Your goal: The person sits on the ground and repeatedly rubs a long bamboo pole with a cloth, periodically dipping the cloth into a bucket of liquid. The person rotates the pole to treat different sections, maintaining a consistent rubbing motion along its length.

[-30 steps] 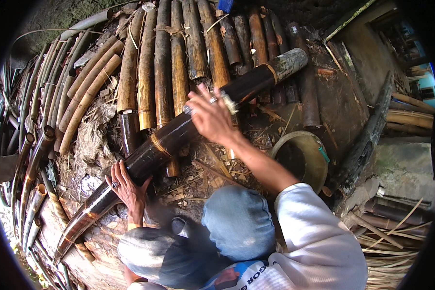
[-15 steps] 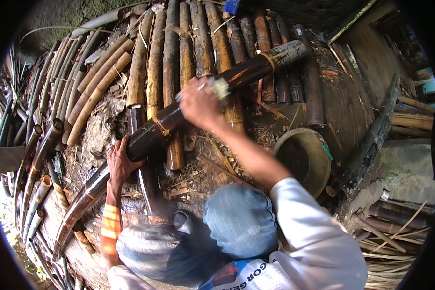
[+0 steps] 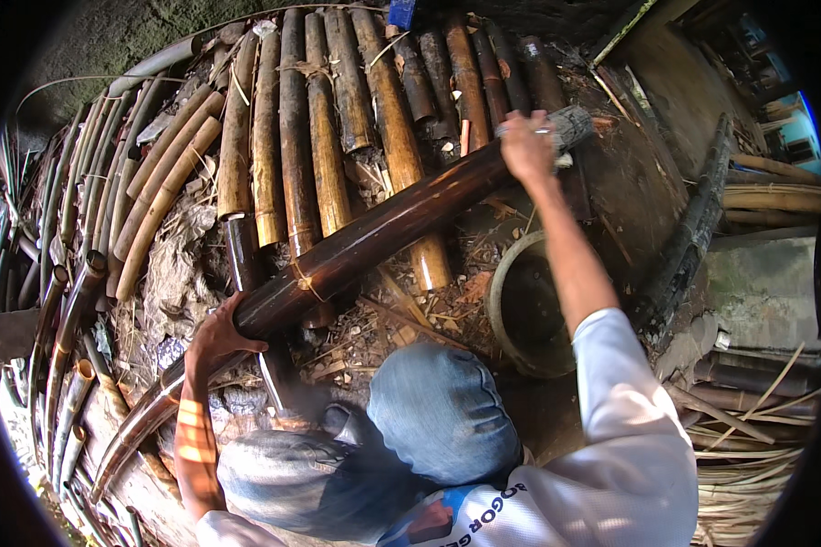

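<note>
A long, dark, wet bamboo pole (image 3: 383, 232) lies slantwise before me, from lower left to upper right. Its far end is greyish, and a pale ring marks one joint. My left hand (image 3: 217, 335) wraps round its lower left part, thumb toward me. Near the far end, my right hand (image 3: 527, 150) is closed over a pale, blurred wad pressed on the pole; its kind I cannot make out. Beneath the pole runs another dark, glossy bamboo pole (image 3: 146, 415), slanting down to the left.
Several brown bamboo poles (image 3: 337, 82) lie side by side at the back. A round bucket (image 3: 494, 319) stands right of my knees. Curved bamboo lengths (image 3: 169, 191) fill the left side. Split strips (image 3: 739, 510) are heaped at the lower right, near a concrete block (image 3: 766, 283).
My right hand has slid up and right along the pole, from its middle to near its far end. My left hand stays on the lower part, slightly lower and left in view.
</note>
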`<state>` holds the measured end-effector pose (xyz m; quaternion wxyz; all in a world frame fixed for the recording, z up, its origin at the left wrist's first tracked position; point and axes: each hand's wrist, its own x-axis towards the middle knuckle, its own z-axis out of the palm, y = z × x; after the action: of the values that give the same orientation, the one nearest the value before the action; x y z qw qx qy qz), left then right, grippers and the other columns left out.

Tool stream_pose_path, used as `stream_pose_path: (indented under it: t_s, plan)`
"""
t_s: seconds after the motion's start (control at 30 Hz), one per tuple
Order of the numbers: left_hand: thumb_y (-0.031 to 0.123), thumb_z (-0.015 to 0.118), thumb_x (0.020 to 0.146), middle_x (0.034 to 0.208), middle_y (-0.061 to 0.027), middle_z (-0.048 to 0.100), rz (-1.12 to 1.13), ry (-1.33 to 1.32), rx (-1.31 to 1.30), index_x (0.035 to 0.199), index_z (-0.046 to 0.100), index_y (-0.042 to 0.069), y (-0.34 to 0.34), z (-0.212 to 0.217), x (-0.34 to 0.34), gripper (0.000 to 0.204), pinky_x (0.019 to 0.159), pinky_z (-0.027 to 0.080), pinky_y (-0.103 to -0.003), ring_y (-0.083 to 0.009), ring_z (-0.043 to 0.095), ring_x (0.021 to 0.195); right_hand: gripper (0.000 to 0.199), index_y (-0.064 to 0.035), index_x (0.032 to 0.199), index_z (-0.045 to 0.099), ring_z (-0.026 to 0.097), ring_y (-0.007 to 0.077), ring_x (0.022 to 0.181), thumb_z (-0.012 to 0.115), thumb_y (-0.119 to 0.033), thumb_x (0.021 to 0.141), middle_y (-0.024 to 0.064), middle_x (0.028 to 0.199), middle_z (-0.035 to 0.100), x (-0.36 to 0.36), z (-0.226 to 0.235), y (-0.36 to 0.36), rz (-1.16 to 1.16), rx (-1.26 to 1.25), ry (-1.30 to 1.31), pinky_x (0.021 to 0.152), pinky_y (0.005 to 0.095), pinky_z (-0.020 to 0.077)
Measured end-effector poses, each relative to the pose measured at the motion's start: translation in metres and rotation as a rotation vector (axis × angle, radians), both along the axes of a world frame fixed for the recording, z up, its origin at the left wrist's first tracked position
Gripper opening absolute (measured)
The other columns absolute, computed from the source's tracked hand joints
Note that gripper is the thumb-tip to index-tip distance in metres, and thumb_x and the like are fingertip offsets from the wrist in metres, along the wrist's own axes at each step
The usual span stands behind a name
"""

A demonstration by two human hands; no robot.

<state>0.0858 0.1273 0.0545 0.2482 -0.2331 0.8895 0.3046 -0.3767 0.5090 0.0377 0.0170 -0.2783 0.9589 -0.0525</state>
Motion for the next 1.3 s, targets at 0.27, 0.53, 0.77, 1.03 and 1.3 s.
stream_pose_path:
  t_s: [0.27,0.53,0.77,1.03,1.3]
  plan:
    - [0.041,0.099,0.050,0.133,-0.0193,0.062,-0.049,0.132,-0.089,0.146,0.050,0.006,0.002,0.000,0.020,0.113,0.106,0.051,-0.044,-0.0348,0.062,0.124,0.033,-0.0104,0.128,0.066,0.032,0.0432,0.152,0.049,-0.021,0.102,0.0163,0.158,0.047,0.042,-0.006,-0.019,0.116,-0.139,0.027,0.127,0.0601,0.0153]
    - [0.044,0.100,0.048,0.143,-0.0215,0.050,-0.032,-0.063,-0.060,0.148,0.047,0.006,-0.011,-0.002,-0.002,0.120,0.107,0.051,-0.046,-0.0377,0.058,0.128,0.025,-0.0152,0.121,0.070,0.027,0.0383,0.156,0.054,-0.015,0.101,0.0092,0.154,0.053,0.085,-0.027,-0.040,0.329,-0.221,0.066,0.128,0.0600,0.0134]
    - [0.047,0.101,0.042,0.145,-0.0219,0.045,-0.034,-0.121,-0.101,0.155,0.040,0.007,-0.039,-0.010,0.018,0.135,0.114,0.046,-0.049,-0.0413,0.050,0.134,0.037,-0.0164,0.137,0.062,0.011,0.0469,0.158,0.042,-0.028,0.108,0.0079,0.169,0.031,-0.001,-0.010,-0.006,-0.089,-0.124,0.296,0.127,0.0644,0.0086]
    - [0.042,0.105,0.046,0.135,-0.0173,0.061,0.054,-0.254,0.249,0.155,0.039,0.007,-0.084,-0.018,-0.015,0.132,0.115,0.042,-0.043,-0.0351,0.056,0.130,0.035,-0.0076,0.102,0.077,0.057,0.0360,0.136,0.053,-0.033,0.101,0.0134,0.120,0.075,0.138,-0.034,-0.119,0.472,-0.550,0.093,0.125,0.0580,0.0218]
    - [0.026,0.101,0.050,0.147,-0.0213,0.048,0.130,0.474,-0.573,0.156,0.039,0.011,0.019,-0.005,0.062,0.124,0.121,0.029,-0.055,-0.0408,0.041,0.143,0.050,-0.0149,0.067,0.066,0.046,0.0151,0.043,0.037,-0.029,0.105,0.0001,0.048,0.049,0.115,-0.001,-0.178,0.496,-0.533,0.298,0.101,0.0610,0.0472]
